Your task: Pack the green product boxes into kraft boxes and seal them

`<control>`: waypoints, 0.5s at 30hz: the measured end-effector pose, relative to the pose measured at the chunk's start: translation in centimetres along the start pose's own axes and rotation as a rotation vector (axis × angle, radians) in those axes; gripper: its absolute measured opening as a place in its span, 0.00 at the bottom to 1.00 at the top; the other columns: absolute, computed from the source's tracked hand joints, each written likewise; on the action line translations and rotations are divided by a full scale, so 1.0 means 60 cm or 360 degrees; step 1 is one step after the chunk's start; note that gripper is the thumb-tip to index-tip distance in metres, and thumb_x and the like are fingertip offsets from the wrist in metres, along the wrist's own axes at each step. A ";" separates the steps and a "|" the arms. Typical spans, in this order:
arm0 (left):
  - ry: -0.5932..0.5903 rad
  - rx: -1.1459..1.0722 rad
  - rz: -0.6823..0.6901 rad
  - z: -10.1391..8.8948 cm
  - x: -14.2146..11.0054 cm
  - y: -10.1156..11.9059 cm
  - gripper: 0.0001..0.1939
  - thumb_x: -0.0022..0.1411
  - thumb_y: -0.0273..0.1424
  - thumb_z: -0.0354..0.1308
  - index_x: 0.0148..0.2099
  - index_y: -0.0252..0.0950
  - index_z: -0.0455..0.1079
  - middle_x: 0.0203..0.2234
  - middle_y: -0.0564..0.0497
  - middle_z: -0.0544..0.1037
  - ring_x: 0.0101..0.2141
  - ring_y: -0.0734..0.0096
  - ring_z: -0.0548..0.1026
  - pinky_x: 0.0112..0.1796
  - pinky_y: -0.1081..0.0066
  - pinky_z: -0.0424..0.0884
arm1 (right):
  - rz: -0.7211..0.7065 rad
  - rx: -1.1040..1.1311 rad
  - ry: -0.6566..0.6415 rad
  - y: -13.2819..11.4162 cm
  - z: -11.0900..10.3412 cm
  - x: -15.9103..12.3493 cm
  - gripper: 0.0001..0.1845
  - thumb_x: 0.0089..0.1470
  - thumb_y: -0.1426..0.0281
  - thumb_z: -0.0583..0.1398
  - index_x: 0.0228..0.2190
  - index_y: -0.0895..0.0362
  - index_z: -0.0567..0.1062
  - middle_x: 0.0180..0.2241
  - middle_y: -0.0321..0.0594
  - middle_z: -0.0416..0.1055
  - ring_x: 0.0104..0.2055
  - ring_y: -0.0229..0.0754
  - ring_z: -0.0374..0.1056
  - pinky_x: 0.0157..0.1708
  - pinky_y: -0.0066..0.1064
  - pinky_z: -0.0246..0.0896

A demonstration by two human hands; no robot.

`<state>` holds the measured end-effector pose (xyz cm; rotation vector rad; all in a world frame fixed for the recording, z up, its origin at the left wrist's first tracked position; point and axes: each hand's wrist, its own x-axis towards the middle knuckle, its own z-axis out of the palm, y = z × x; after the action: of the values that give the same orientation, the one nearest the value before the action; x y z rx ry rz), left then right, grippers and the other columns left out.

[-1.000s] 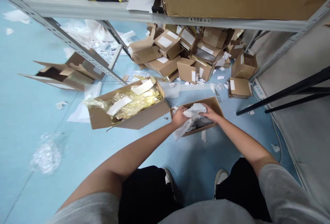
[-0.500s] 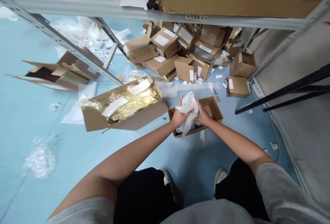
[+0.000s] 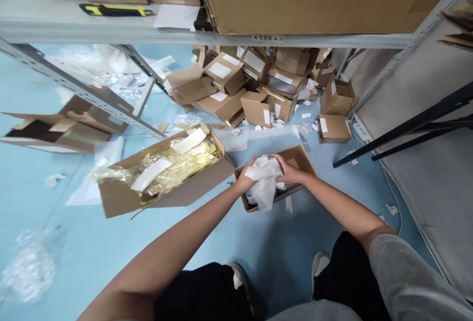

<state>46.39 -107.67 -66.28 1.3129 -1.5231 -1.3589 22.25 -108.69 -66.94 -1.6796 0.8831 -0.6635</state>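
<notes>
Between my two hands is a bundle wrapped in white tissue-like wrapping [image 3: 265, 173], its loose end hanging down toward me. My left hand [image 3: 247, 178] closes on the bundle's left side, and my right hand [image 3: 285, 168] grips its right side. Whatever is inside the wrapping is hidden. Both hands are over a small open cardboard box [image 3: 305, 160] on the floor, with more pale material partly showing in it. Just left stands a longer open carton [image 3: 195, 190] filled with crumpled yellowish clear plastic [image 3: 177, 163] and white paper strips.
A metal shelf [image 3: 207, 39] crosses above, bearing large cartons [image 3: 314, 3] and a yellow-black utility knife [image 3: 116, 11]. Beneath it lies a heap of small boxes [image 3: 225, 74]. Black metal legs [image 3: 402, 126] stand at right. Clear plastic wrap [image 3: 29, 267] lies on the floor at left.
The wrapped bundle has come lower and closer to the small box, and its wrapping looks more spread out. Both hands still hold it. My view has shifted slightly.
</notes>
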 end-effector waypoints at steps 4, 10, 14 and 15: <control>0.0152 -0.0118 -0.0022 0.007 0.007 -0.002 0.23 0.53 0.44 0.74 0.46 0.40 0.72 0.41 0.47 0.84 0.43 0.55 0.81 0.48 0.58 0.78 | 0.0023 -0.0038 -0.0043 -0.003 -0.019 0.005 0.66 0.44 0.61 0.79 0.76 0.50 0.58 0.76 0.52 0.55 0.78 0.59 0.54 0.77 0.51 0.50; 0.0588 -0.0121 -0.0027 -0.007 0.029 0.097 0.26 0.56 0.49 0.69 0.49 0.39 0.70 0.41 0.47 0.82 0.44 0.55 0.81 0.50 0.57 0.79 | 0.0395 0.0162 0.0582 -0.084 -0.007 0.029 0.46 0.50 0.60 0.75 0.68 0.50 0.71 0.65 0.50 0.73 0.67 0.58 0.69 0.69 0.52 0.64; 0.0529 -0.0095 -0.0171 -0.023 0.004 0.238 0.42 0.58 0.55 0.68 0.66 0.39 0.64 0.56 0.41 0.81 0.54 0.51 0.82 0.55 0.53 0.81 | 0.0608 0.0327 0.0825 -0.221 -0.023 0.018 0.31 0.53 0.62 0.72 0.58 0.51 0.79 0.55 0.46 0.81 0.58 0.57 0.75 0.63 0.51 0.69; 0.0448 -0.0066 -0.0230 -0.028 -0.008 0.279 0.44 0.58 0.56 0.68 0.69 0.40 0.62 0.58 0.40 0.81 0.56 0.49 0.82 0.55 0.52 0.81 | 0.0630 0.0351 0.0854 -0.264 -0.032 0.009 0.28 0.52 0.62 0.72 0.55 0.51 0.80 0.53 0.45 0.82 0.56 0.57 0.76 0.62 0.51 0.70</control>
<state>44.28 -108.72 -49.64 1.5403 -1.2241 -1.2247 24.62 -107.79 -51.18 -1.0937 1.4183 -0.9126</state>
